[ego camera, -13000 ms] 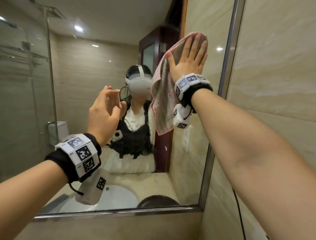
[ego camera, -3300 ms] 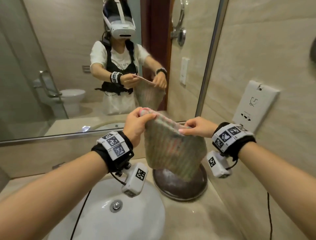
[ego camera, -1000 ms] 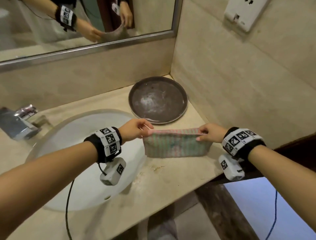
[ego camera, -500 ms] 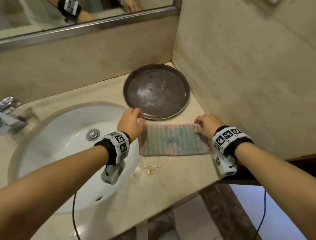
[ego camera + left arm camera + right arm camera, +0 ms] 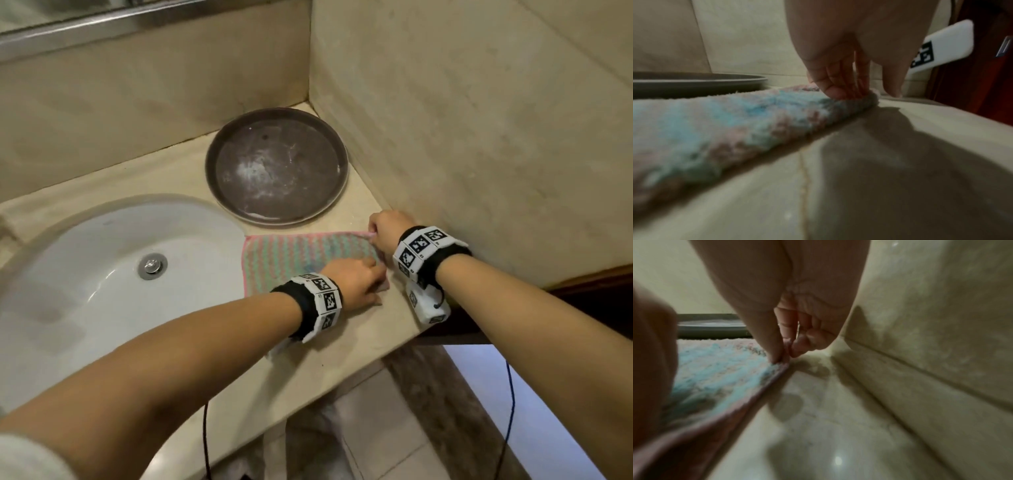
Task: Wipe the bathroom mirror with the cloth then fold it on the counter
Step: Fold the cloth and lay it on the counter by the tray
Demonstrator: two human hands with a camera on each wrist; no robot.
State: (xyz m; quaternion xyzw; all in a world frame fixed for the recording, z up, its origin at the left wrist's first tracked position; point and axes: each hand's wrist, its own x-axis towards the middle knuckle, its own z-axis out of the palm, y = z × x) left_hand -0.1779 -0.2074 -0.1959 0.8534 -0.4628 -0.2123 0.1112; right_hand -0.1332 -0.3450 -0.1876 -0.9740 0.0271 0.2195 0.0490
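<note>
The pink and blue-green striped cloth (image 5: 294, 260) lies flat on the beige counter (image 5: 325, 353), between the sink and the right wall. My right hand (image 5: 385, 228) pinches its far right corner between thumb and forefinger, seen close in the right wrist view (image 5: 783, 357). My left hand (image 5: 359, 281) reaches across and covers the near right corner. In the left wrist view the fingertips (image 5: 838, 92) rest on top of that corner of the cloth (image 5: 735, 116), and the thumb touches the counter just beyond it. Only the mirror's metal frame (image 5: 68, 31) shows, at the top left.
A round dark brown tray (image 5: 219, 192) sits in the counter's back corner, just behind the cloth. The white sink (image 5: 85, 274) borders the cloth's left edge. A tiled wall (image 5: 479, 137) stands close on the right. The counter's front edge drops to the floor (image 5: 376, 428).
My left hand has left the cloth's left end and crossed over to its near right corner. The right hand stays at the far right corner. The cloth still lies flat.
</note>
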